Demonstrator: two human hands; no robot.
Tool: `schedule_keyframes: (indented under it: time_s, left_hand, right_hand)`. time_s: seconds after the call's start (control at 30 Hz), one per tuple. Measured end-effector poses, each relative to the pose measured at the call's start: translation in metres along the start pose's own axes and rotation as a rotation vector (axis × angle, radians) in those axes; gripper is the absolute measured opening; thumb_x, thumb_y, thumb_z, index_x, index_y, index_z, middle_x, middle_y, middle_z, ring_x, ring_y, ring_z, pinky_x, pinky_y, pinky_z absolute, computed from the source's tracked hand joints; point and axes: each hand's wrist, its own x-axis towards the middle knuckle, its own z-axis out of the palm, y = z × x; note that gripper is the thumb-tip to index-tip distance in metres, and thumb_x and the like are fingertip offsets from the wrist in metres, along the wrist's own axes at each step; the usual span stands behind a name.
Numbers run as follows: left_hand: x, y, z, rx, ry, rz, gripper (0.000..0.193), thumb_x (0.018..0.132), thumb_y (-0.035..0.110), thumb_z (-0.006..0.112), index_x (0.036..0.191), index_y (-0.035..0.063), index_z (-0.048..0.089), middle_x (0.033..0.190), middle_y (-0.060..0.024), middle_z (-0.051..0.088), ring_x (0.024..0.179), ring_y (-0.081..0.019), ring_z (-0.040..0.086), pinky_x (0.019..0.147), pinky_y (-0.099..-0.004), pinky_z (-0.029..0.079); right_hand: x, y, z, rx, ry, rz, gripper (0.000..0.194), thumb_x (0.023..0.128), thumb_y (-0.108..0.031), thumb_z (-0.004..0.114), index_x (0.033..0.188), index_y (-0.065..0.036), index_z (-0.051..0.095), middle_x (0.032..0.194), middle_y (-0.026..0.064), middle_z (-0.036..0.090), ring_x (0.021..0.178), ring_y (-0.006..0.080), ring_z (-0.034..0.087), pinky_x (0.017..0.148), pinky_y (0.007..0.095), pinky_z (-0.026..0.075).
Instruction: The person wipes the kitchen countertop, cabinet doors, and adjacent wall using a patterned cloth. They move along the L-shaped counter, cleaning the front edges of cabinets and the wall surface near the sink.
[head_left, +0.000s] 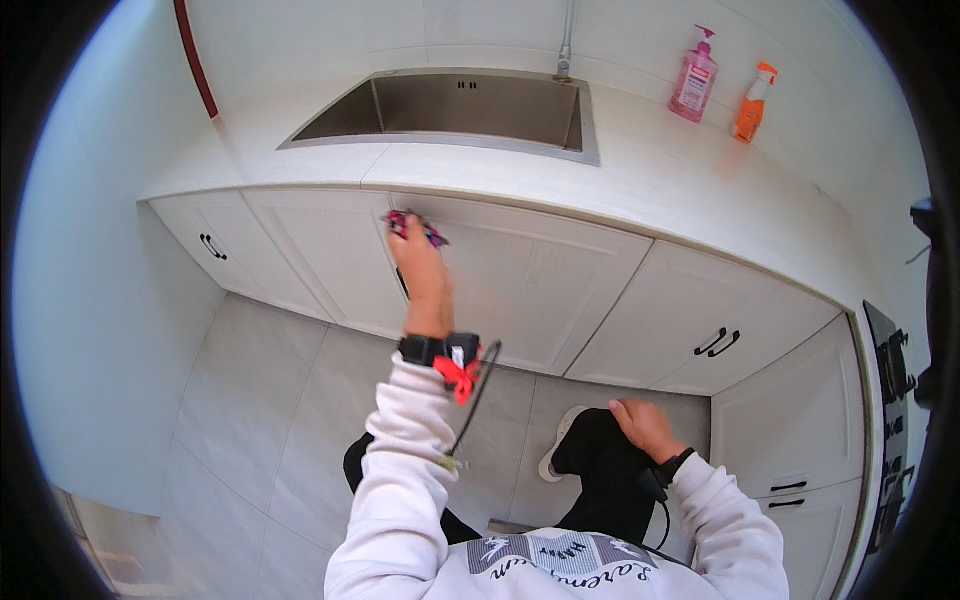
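Observation:
My left hand (420, 259) is raised before the white cabinet doors under the sink. It grips a small, blurred item in pink, black and purple (431, 234), perhaps a cloth or scouring pad. The item is close to the upper left part of a cabinet door (540, 277); I cannot tell whether they touch. Part of a black door handle (403, 283) shows behind my wrist. My right hand (646, 427) rests on my bent knee in black trousers (611, 465), its fingers curled and no object visible in it.
A steel sink (480, 141) is set into the white countertop (660, 180). To its right stand a pink pump bottle (694, 86) and an orange spray bottle (751, 109). A black cooktop (889, 420) lies at the far right. Straps with cables circle both wrists.

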Motion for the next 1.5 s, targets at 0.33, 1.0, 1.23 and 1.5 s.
schedule_keyframes:
  time_s: [0.33,1.0,1.23,1.5]
  left_hand:
    - [-0.007,-0.063,0.056,0.593,0.141,0.467,0.084,0.098,0.045,0.044,0.145,-0.0167,0.012,0.152,-0.0395,0.008,0.142,-0.0526,0.009,0.116,-0.0572,0.008]
    - [-0.218,-0.056,0.127,0.587,-0.88,0.861,0.063,0.082,0.001,0.062,0.14,-0.0032,0.036,0.136,-0.0251,0.043,0.126,-0.0451,0.04,0.107,-0.0489,0.035]
    - [-0.238,0.021,0.082,0.289,-1.251,0.518,0.073,0.081,-0.002,0.065,0.144,-0.0015,0.031,0.132,-0.0261,0.048,0.12,-0.0435,0.048,0.103,-0.044,0.04]
    - [-0.221,0.076,0.062,0.371,-0.999,0.663,0.084,0.08,0.012,0.073,0.147,-0.0036,0.025,0.141,-0.0261,0.041,0.131,-0.0449,0.037,0.107,-0.0464,0.033]
  right_hand:
    - [-0.014,0.02,-0.008,0.01,0.04,0.063,0.051,0.096,-0.05,0.044,0.098,-0.008,0.072,0.097,0.0176,0.069,0.093,0.0403,0.063,0.079,0.0493,0.05]
    - [-0.035,0.066,-0.004,0.151,0.077,0.036,0.047,0.097,-0.046,0.046,0.106,-0.005,0.068,0.102,0.022,0.066,0.096,0.041,0.062,0.082,0.0457,0.05]
    - [-0.001,0.015,-0.059,0.678,0.306,-0.213,0.077,0.096,-0.034,0.059,0.154,-0.006,0.016,0.151,0.0175,0.032,0.132,0.0285,0.043,0.101,0.036,0.042]
    - [0.043,-0.106,-0.145,0.744,0.372,-0.573,0.048,0.094,-0.014,0.06,0.139,-0.005,0.045,0.131,0.0154,0.055,0.119,0.0273,0.056,0.097,0.0341,0.045]
